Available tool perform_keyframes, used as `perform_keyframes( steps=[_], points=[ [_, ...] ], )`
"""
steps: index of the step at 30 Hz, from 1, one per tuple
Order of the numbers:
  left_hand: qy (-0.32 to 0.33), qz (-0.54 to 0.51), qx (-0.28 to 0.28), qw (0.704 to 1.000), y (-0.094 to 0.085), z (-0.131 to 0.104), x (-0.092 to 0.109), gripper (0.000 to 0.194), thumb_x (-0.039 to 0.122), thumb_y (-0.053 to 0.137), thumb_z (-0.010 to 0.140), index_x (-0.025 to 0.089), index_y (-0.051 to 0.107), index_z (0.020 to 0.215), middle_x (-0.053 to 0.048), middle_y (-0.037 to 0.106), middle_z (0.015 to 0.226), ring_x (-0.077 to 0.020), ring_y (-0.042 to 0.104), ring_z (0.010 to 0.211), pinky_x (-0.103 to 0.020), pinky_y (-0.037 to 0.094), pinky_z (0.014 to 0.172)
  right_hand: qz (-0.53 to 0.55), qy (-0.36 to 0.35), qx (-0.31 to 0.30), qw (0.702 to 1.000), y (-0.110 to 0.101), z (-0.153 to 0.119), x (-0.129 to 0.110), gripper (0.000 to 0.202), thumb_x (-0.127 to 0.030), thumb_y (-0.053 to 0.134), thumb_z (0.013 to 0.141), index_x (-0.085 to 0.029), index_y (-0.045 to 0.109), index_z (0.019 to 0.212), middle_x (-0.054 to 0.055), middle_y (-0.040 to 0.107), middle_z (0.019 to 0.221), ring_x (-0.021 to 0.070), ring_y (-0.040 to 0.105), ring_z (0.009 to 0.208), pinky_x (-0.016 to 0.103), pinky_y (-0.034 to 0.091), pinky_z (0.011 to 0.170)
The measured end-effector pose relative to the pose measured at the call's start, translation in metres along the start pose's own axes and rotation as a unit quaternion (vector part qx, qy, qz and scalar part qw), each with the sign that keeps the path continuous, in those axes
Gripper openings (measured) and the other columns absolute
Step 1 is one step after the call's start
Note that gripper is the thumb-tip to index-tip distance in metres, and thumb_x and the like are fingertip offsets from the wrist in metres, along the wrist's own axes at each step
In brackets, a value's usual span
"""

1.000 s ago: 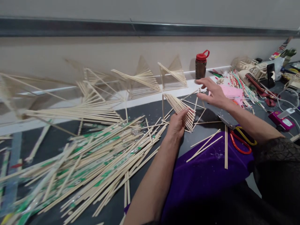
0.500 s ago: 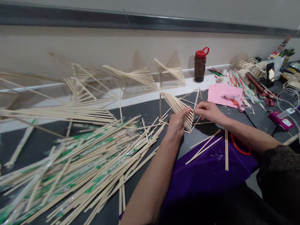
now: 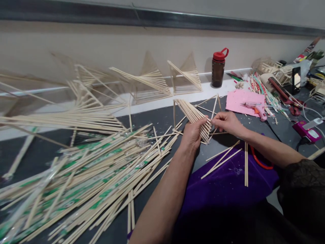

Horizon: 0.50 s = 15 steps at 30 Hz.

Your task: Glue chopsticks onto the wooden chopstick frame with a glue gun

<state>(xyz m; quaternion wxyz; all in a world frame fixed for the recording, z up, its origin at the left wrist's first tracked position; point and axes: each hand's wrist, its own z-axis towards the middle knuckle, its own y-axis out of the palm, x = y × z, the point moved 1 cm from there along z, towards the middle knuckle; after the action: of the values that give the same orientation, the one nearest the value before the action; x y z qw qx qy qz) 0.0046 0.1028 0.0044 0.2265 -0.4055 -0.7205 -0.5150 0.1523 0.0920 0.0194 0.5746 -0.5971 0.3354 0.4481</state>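
My left hand (image 3: pixel 193 135) grips the lower part of a fanned stick model (image 3: pixel 191 112), its thumb lying across the pale wooden sticks. The model is a twisted row of sticks set on a thin frame, tilted above the dark tabletop. At the model's right edge my right hand (image 3: pixel 227 122) is closed in a pinch, fingertips touching or very near the stick ends. What those fingers hold, if anything, is too small to make out. Several loose sticks (image 3: pixel 220 161) lie below the hands on a purple cloth (image 3: pixel 223 189).
A large heap of chopsticks (image 3: pixel 109 176), partly in wrappers, spreads over the left. Finished-looking stick models (image 3: pixel 142 81) stand along the wall. A red-lidded bottle (image 3: pixel 218 69) is behind. On the right, a pink glue gun (image 3: pixel 256 108) rests on pink foam (image 3: pixel 232 101), near a purple power adapter (image 3: pixel 306 132).
My hands and the stick model hold nearly the same pose. The view has shifted slightly, and little else differs.
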Motion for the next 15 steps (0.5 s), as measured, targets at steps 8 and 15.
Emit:
perform_keyframes(
  steps=[8, 15],
  points=[
    [0.010, -0.005, 0.008, 1.000, 0.0004, -0.0010, -0.0009, 0.019, 0.010, 0.081, 0.054, 0.008, 0.071, 0.069, 0.000, 0.067, 0.056, -0.0104, 0.061, 0.051, -0.020, 0.051, 0.052, 0.006, -0.001, -0.008, 1.000, -0.0001, -0.0005, 0.0008, 0.024, -0.039, 0.061, 0.078, -0.017, 0.062, 0.068, -0.003, 0.059, 0.057, 0.0077, 0.052, 0.048, 0.020, 0.038, 0.048],
    [0.011, 0.001, 0.017, 1.000, 0.0015, -0.0025, 0.0008, 0.018, 0.008, 0.080, 0.056, 0.008, 0.070, 0.071, -0.001, 0.068, 0.059, -0.0101, 0.062, 0.051, -0.019, 0.052, 0.053, -0.014, 0.011, -0.034, 0.999, -0.0083, -0.0066, -0.0066, 0.024, -0.038, 0.059, 0.082, -0.017, 0.062, 0.071, -0.002, 0.062, 0.062, 0.0070, 0.052, 0.049, 0.021, 0.038, 0.050]
  ],
)
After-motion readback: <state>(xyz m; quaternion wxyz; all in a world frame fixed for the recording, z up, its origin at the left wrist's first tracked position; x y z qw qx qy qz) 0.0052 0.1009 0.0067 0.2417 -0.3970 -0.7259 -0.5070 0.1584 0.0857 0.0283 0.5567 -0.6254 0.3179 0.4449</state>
